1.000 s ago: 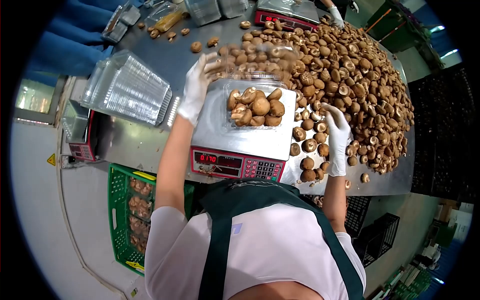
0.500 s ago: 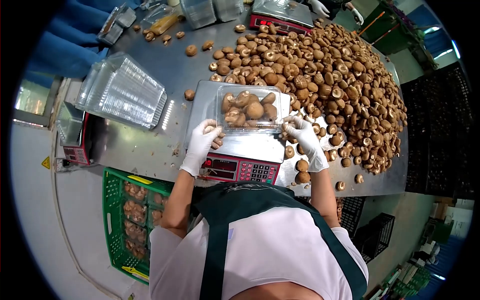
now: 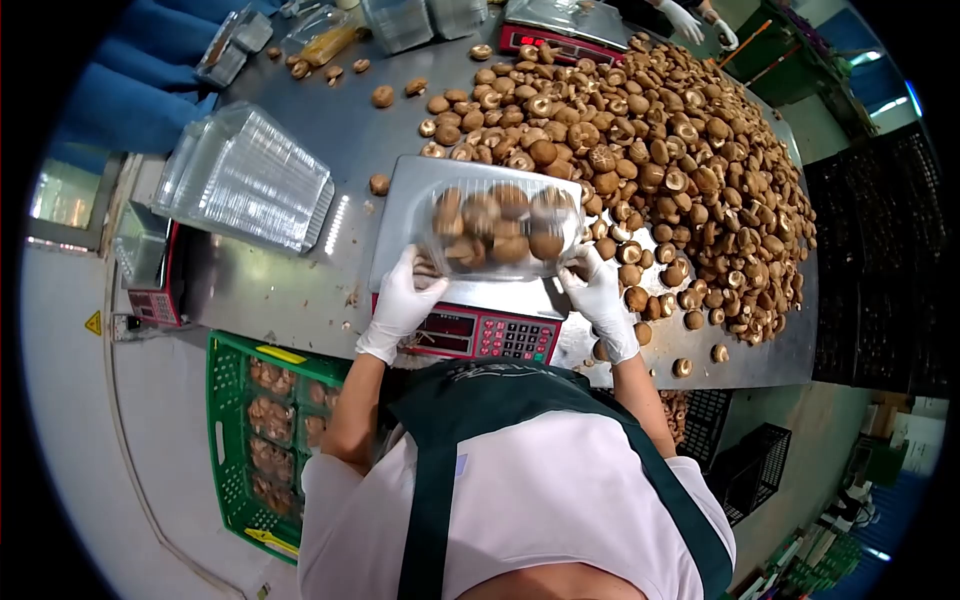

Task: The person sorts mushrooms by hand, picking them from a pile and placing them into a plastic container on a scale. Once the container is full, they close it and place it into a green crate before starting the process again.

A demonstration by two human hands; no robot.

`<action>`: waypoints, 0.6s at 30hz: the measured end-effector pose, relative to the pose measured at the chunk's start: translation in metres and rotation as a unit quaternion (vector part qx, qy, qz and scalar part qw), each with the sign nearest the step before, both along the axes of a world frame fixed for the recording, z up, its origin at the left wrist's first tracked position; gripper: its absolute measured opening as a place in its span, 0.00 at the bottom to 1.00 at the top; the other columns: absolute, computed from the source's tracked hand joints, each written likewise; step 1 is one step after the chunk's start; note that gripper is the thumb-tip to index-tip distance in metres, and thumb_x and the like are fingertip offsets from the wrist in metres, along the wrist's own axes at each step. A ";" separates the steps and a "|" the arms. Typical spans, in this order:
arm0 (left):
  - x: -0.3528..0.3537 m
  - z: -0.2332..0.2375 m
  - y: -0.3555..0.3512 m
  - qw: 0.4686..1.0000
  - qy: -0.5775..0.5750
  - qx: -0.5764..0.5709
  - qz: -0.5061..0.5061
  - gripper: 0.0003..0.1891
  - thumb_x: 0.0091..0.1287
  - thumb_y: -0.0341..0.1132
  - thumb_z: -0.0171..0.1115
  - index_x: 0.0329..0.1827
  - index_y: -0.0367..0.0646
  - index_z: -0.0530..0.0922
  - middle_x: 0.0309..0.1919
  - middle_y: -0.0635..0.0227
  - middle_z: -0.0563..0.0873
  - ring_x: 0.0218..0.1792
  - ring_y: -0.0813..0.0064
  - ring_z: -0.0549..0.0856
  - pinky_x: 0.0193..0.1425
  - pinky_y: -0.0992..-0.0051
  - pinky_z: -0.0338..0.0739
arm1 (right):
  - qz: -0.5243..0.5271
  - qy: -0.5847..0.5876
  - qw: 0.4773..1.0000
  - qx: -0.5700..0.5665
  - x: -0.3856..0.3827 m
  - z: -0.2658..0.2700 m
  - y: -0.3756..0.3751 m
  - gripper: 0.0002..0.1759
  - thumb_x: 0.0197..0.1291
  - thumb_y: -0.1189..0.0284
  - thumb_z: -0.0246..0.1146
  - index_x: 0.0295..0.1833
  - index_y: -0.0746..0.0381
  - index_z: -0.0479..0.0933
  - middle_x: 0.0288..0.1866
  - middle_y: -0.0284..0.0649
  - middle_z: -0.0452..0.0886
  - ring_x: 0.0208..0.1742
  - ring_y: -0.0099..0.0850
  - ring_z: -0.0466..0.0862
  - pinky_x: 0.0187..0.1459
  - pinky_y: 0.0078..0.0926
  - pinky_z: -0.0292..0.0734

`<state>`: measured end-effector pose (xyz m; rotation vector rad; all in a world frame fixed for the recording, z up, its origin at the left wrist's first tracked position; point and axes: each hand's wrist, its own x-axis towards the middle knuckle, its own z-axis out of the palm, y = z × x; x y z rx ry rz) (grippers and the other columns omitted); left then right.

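Observation:
A clear plastic punnet (image 3: 500, 272) of brown mushrooms (image 3: 510, 248) is blurred by motion over the metal pan of a red digital scale (image 3: 425, 172). My left hand (image 3: 407, 298), in a white glove, pinches its near left corner. At the near right corner, the gloved fingers of my right hand (image 3: 597, 296) are closed on the edge. Below the punnet, the scale's keypad (image 3: 515, 340) faces me, and its display (image 3: 442, 332) looks dark.
Loose mushrooms (image 3: 690, 180) form a large pile on the right of the metal table. Stacked empty punnets (image 3: 250, 180) lie at left. A green crate (image 3: 217, 440) of filled punnets stands below left. Across the table are another scale (image 3: 565, 45) and a person's gloved hands (image 3: 682, 20).
The punnet has shifted slightly toward me, and its mushrooms sit in a different arrangement. Both my hands moved with it. Across the table, the other person's gloved hands moved right.

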<state>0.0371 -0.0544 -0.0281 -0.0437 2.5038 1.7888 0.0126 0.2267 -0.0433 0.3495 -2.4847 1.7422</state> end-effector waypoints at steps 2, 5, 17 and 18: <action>0.006 -0.003 -0.005 0.987 0.117 -0.113 0.004 0.19 0.54 0.24 0.63 0.48 0.34 0.70 0.39 0.57 0.82 0.40 0.65 0.84 0.43 0.73 0.79 | 0.016 0.096 0.990 0.104 -0.001 0.013 -0.001 0.11 0.46 0.85 0.63 0.37 0.65 0.74 0.30 0.40 0.81 0.31 0.31 0.83 0.33 0.23 0.77; 0.006 -0.003 -0.009 0.920 0.311 -0.237 0.028 0.20 0.51 0.23 0.64 0.48 0.39 0.70 0.49 0.57 0.81 0.45 0.55 0.81 0.46 0.67 0.78 | 0.051 0.311 0.938 0.146 -0.011 0.019 -0.007 0.13 0.40 0.86 0.63 0.34 0.64 0.73 0.40 0.42 0.83 0.35 0.37 0.83 0.33 0.27 0.78; 0.065 -0.021 -0.036 0.860 0.431 -0.228 0.151 0.23 0.49 0.24 0.66 0.47 0.44 0.66 0.54 0.52 0.77 0.47 0.54 0.80 0.50 0.66 0.76 | 0.095 0.449 0.875 0.153 -0.004 0.042 -0.051 0.19 0.35 0.87 0.64 0.35 0.60 0.71 0.43 0.40 0.84 0.37 0.37 0.82 0.33 0.29 0.78; 0.071 -0.021 -0.036 0.879 0.407 -0.180 0.172 0.22 0.50 0.24 0.66 0.48 0.43 0.67 0.55 0.51 0.76 0.49 0.53 0.80 0.53 0.65 0.76 | 0.120 0.454 0.874 0.127 -0.007 0.039 -0.055 0.21 0.36 0.88 0.65 0.39 0.60 0.72 0.45 0.42 0.83 0.37 0.38 0.82 0.33 0.28 0.78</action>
